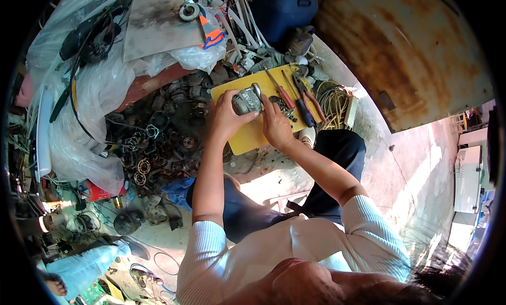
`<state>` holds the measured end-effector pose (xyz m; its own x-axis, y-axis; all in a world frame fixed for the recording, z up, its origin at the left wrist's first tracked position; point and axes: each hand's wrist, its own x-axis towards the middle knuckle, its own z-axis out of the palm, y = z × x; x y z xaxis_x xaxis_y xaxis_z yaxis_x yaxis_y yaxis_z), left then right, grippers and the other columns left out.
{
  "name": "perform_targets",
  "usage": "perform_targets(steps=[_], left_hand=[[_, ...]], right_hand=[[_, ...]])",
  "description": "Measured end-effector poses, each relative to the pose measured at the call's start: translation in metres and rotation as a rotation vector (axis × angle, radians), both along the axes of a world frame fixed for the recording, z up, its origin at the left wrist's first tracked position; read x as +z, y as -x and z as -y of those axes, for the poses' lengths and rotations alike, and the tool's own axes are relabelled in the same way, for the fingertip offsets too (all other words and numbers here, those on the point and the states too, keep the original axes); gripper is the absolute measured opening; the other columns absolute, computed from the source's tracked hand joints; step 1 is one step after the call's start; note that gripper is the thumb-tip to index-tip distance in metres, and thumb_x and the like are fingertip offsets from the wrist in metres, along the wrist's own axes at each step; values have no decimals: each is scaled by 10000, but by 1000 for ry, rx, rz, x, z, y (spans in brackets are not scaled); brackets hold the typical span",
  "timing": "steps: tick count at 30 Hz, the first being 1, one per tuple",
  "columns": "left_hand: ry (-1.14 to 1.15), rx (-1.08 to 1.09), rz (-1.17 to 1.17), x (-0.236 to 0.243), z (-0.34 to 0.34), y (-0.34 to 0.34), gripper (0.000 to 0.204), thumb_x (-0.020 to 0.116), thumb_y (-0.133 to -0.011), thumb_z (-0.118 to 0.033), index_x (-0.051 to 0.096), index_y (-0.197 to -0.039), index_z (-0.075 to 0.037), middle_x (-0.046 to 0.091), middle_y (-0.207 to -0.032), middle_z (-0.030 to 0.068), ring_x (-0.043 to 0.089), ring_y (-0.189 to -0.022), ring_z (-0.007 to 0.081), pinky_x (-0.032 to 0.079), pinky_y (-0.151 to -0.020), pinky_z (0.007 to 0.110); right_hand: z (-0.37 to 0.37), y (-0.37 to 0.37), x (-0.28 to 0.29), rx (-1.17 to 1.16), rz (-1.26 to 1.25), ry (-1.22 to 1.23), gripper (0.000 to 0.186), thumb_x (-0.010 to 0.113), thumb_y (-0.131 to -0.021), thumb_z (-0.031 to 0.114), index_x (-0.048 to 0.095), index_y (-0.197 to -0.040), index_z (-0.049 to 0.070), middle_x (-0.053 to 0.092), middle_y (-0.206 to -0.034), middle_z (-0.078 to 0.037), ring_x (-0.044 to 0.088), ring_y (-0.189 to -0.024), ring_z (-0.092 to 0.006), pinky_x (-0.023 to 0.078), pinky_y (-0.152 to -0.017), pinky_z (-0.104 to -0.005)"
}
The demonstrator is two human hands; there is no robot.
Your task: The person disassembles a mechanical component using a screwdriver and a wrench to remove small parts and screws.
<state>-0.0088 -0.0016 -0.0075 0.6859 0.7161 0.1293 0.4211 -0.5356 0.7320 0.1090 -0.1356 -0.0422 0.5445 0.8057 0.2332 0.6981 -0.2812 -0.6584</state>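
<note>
Ribbed white shirt (311, 242), foreground; beyond it, fingers of left hand (225, 116) and right hand (276, 127) clasp a grey metal part (246, 101) above a yellow board (246, 139), its right side occupied by screwdrivers (285, 97) and pliers (317, 108); scrap parts (153, 141), left.

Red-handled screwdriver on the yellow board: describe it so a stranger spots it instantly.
Find the yellow board. On its right part, the screwdriver lies nearest the right hand, left of the pliers. Its red handle sets it apart from the dark-handled screwdriver between them.
</note>
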Motion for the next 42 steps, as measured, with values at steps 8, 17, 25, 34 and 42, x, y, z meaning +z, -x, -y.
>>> perform_targets(steps=[8, 17, 25, 34, 42], left_hand=[[29, -53, 48, -2, -3, 2, 785, 907, -663, -310, 540, -1321, -89, 601, -1303, 190, 510, -1251, 378, 412, -1064, 450], [40, -75, 18, -3, -7, 9, 819, 909, -667, -292, 536, -1372, -100, 579, -1361, 194, 496, -1297, 364, 376, -1105, 430], [57, -74, 29, -2, -7, 8, 816, 914, -666, -283, 537, -1363, -85, 590, -1344, 197, 519, -1291, 351, 419, -1070, 427], [66, -39, -19, 6, -1, 6, 847, 925, -629, -325, 546, -1362, -133, 597, -1307, 218, 545, -1233, 396, 448, -1044, 443], [-59, -21, -28, 4, 4, 3, 833, 908, -615, -380, 560, -1321, -111, 630, -1238, 231, 557, -1200, 419, 451, -1043, 472]], right_hand=[[10, -31, -12, -128, -34, -266, 486, 496, -977, 24, 460, -1461, 42, 583, -1270, -288, 591, -1140, -437, 472, -970, -434], [60, -28, 36, 27, -133, 170, 466, 511, -944, 40, 537, -1409, 52, 647, -1135, -275, 640, -1027, -415, 491, -908, -426], [58, -33, 47, 143, -154, 215, 437, 507, -937, 51, 581, -1368, 52, 676, -1028, -259, 668, -940, -385, 505, -843, -411], [-5, -81, 98, 495, 87, 780, 298, 500, -931, 156, 674, -1158, 71, 710, -994, -169, 686, -916, -319, 534, -771, -421], [-74, -93, 116, 654, 107, 1208, 213, 501, -915, 157, 654, -873, 16, 686, -765, -122, 633, -640, -231, 483, -601, -400]])
